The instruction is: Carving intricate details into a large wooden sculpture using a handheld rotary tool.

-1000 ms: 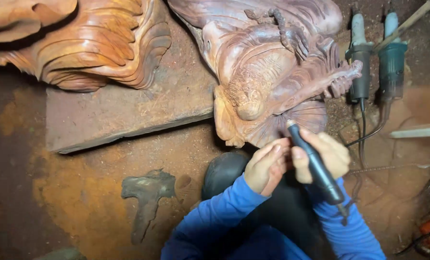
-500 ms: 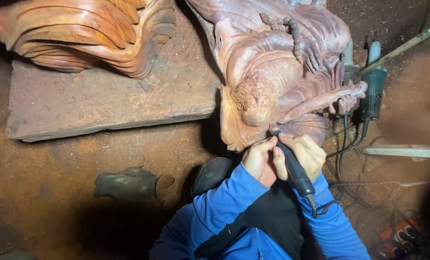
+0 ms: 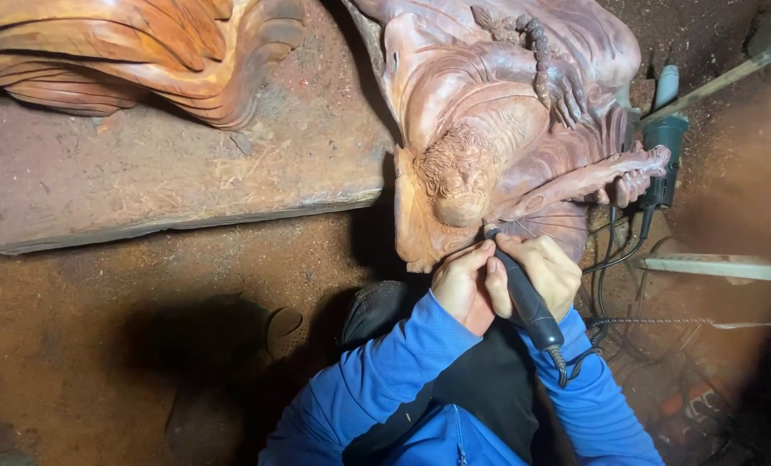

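- Head view looks straight down on a reddish wooden carving (image 3: 506, 129), a figure with a curly-haired face, standing on a dusty red-brown floor (image 3: 144, 362)
- Right hand (image 3: 548, 274) is wrapped closed around a black pen-shaped rotary tool (image 3: 523, 298); its tip touches the carving just below the face, at the chin
- Left hand (image 3: 463, 283) is curled beside the tool, thumb and fingertips pressed against its front end, close to the tip; it grips nothing else
- Both hands sit just beneath the lower edge of the carving, touching each other around the tool
- A ribbed grey cable (image 3: 567, 367) leaves the back of the tool and runs over the blue sleeve (image 3: 403, 380) of the right arm
- A second carving (image 3: 144, 52) with flowing ridges lies at the upper left, resting on a thick wooden slab (image 3: 170, 181) covered in sawdust
- A dark power tool (image 3: 663, 147) with a pale handle stands just right of the worked carving, its black cords trailing down across the floor
- A pale flat strip (image 3: 722, 266) lies at the right edge, well apart from the hands
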